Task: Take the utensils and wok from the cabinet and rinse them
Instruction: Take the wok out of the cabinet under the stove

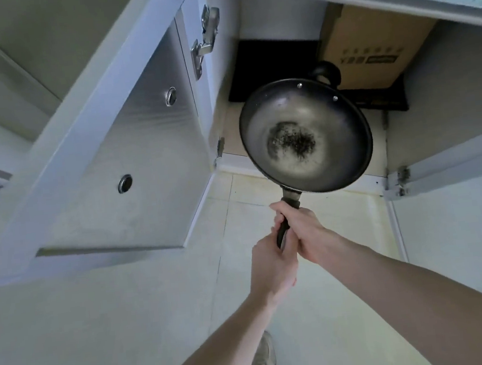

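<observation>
A dark round wok (306, 134) with a worn, blackened centre hangs in front of the open cabinet (247, 27), half out of its mouth. Its long black handle points toward me. My right hand (304, 229) grips the handle close to the bowl. My left hand (272, 265) grips the handle's end just below the right hand. A small black loop handle shows at the wok's far rim. No other utensils are visible.
The cabinet door (130, 164) stands open to the left, with two round recesses and metal hinges. Inside the cabinet sit a cardboard box (374, 46) and a flat black item (275, 65). Pale floor tiles lie below, with my shoe (263, 361) at the bottom.
</observation>
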A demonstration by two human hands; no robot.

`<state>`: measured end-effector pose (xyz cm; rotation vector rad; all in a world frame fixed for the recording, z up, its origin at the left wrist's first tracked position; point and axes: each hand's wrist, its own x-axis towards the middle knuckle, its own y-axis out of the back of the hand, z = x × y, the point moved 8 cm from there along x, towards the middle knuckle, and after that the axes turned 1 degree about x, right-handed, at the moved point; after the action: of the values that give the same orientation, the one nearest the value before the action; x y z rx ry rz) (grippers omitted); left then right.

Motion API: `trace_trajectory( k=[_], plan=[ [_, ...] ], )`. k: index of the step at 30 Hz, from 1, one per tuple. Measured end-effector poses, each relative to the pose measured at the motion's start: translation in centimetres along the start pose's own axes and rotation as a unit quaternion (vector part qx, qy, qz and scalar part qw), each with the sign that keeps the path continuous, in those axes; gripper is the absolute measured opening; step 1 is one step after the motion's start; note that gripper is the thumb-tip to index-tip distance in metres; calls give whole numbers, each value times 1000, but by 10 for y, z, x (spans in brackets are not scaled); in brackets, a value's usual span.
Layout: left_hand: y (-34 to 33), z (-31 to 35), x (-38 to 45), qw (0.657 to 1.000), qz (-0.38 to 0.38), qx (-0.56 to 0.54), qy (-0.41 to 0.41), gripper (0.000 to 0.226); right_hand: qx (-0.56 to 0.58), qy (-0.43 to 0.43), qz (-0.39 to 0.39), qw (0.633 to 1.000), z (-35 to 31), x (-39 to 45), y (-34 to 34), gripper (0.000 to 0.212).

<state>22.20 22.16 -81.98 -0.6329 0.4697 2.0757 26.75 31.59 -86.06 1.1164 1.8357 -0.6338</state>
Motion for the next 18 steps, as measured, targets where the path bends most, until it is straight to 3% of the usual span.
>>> trace_trajectory(
  k=[18],
  plan=[
    [-29,-16,-160,1000,7,6,29,41,37,13,-38,999,73,-138,41,15]
  ],
)
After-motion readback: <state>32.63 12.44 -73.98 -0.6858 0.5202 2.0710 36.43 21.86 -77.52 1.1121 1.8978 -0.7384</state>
